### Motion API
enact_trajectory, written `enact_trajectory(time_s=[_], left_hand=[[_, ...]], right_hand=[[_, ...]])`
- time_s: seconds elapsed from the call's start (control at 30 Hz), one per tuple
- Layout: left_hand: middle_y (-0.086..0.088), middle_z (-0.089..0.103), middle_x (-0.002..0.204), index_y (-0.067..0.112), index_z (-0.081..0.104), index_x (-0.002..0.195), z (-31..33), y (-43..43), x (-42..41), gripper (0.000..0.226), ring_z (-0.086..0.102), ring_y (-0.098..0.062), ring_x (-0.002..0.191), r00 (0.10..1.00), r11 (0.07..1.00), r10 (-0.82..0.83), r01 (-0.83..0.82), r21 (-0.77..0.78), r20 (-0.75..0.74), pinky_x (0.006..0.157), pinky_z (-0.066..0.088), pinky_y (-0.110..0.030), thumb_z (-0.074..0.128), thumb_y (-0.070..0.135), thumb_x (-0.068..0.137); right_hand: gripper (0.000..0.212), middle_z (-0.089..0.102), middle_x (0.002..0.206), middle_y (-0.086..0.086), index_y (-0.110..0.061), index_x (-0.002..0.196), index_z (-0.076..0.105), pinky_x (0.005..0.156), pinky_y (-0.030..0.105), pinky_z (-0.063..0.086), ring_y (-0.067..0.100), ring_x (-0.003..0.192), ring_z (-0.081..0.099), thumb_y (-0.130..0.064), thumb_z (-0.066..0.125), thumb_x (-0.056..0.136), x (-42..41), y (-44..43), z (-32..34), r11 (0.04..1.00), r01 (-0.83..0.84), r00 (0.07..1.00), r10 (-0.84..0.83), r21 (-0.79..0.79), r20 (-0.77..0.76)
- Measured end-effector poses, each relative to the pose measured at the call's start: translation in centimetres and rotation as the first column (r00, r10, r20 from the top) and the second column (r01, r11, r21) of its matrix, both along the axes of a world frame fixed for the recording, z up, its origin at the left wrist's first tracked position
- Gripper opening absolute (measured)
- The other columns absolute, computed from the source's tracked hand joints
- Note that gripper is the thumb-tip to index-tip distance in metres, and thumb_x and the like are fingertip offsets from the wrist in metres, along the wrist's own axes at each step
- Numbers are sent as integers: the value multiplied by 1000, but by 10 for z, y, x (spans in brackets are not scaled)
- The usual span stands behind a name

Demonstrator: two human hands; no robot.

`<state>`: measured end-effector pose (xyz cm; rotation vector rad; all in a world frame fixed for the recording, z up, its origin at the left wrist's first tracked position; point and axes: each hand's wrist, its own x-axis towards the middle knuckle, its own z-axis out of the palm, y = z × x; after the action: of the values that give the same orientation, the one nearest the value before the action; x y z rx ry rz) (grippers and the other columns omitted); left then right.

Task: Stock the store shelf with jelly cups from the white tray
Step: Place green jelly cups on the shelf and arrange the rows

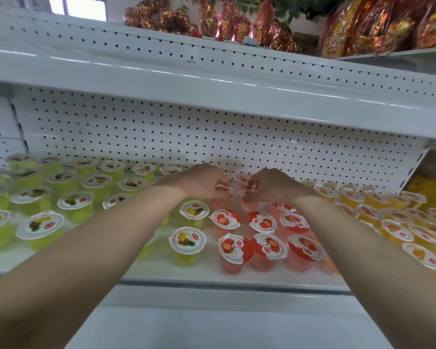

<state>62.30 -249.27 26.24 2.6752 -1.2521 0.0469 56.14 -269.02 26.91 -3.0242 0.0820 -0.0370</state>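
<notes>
At back of the strawberry block, close to the pegboard (212, 137), L hand (202, 182) pinches a strawberry jelly cup (224, 189) by its lid rim, fingers curled down over the top. R hand (269, 185) does the same w/ a second strawberry cup (247, 190) just beside it, thumb and fingertips closed narrow on the lid edge. Both cups are upright and nearly touching. Can't tell if their bases sit on the shelf (212, 282), since the hands hide them. Bare forearms reach in from the front, one each side.

Both are clear plastic cups w/ pink-red jelly and a white foil lid w/ a strawberry pic, a small red logo and a wavy crimped edge.

In front of the hands stand more strawberry cups (226, 219), upright, in rows three across, running to the shelf front. On the L side are pineapple cups (74, 200) w/ yellow-green jelly and a pineapple pic on the lids, loosely spaced out to the frame edge. On the R side are orange cups (398, 231), packed closer together.

The shelf is white metal, and the pegboard is white w/ dark holes. The upper shelf (212, 79) hangs over it all. On top of that sit red-and-gold foil packages (237, 21) w/ green leaves behind. At far R is something yellow (428, 187), too blurred to name.
</notes>
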Motion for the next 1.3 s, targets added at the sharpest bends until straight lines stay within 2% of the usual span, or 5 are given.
enact_trajectory(time_s=[0.23, 0.47, 0.63, 1.07, 1.3], left_hand=[[7, 64, 122, 33, 66, 119, 4, 14, -5, 38, 58, -17, 111, 1000, 997, 23, -21, -70, 18, 96, 45, -37, 60, 55, 88], [16, 61, 126, 36, 66, 119, 13, 30, -35, 32, 54, -8, 113, 997, 995, -34, 28, -97, -63, 94, 42, -26, 65, 45, 88], [14, 55, 136, 35, 59, 129, 7, 34, -58, 43, 51, -9, 119, 992, 996, -85, 87, 11, -98, 98, 40, -25, 63, 49, 89], [13, 44, 146, 42, 45, 139, -7, 28, -65, 51, 47, -13, 126, 994, 1000, -25, 24, -5, -109, 92, 37, -25, 58, 51, 91], [11, 50, 141, 48, 48, 134, -14, 25, -57, 52, 50, -15, 121, 995, 998, 57, -56, 18, -77, 100, 44, -40, 58, 62, 85]], right_hand=[[61, 65, 119, 1, -26, 125, 60, 91, 42, 50, 23, 106, 60, -59, 71, 75, -9, 3, -4, 999, 39, 998, -40, 21, 51], [41, 66, 108, -4, -26, 117, 65, 90, 36, 50, 18, 101, 60, -47, 72, 83, -39, 12, 11, 993, 36, 994, -47, 111, 95], [37, 67, 99, -11, -33, 104, 70, 74, 26, 47, 9, 89, 61, -58, 71, 77, -64, 17, 12, 994, 75, 997, -77, 82, 14], [49, 72, 102, -2, -19, 105, 73, 80, 31, 54, 17, 93, 65, -57, 73, 74, -76, 24, 16, 999, 47, 992, -48, -12, -113], [55, 72, 106, 6, -16, 105, 73, 85, 38, 57, 23, 95, 67, -61, 66, 76, -64, 22, 10, 998, 40, 997, -43, -41, -71]])
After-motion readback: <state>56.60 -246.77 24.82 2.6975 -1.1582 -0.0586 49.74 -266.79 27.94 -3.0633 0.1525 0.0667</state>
